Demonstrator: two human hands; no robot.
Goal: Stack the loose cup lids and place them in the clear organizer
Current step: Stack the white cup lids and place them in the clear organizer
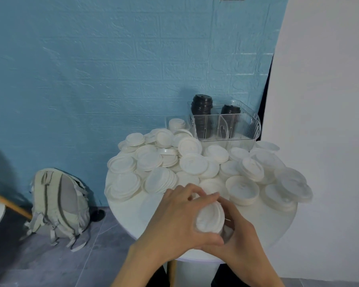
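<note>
**Both hands gripping a short stack of white lids at the near edge of the round table**

Item, held: a small stack of white lids point(210, 219), tilted on its side above the near edge of the round white table point(145, 212). The left hand point(178, 216) is curling around the stack from the left, fingers arching over its top. The right hand point(236, 230) is cupping it from the right and below, fingers curled round the rim. The thumbs of the two hands are meeting beneath the stack.

Item, loose: a heap of white lids point(193, 163) is lying across the middle and far half of the table, from its left edge to its right edge, many overlapping, some already nested in short leaning stacks.

Item, container: a clear organizer point(245, 129) is standing at the far right edge of the table, against the blue wall point(91, 69). Its divided compartments are holding two upright stacks of black lids point(201, 112). Just left of it, a stack of white lids is sitting inside a lower clear bin point(167, 121).

Item, floor: a pale backpack point(58, 204) is leaning against the wall, left of the table, on grey tiles. A small dark round object, too blurred to identify, is lying beside it.
</note>
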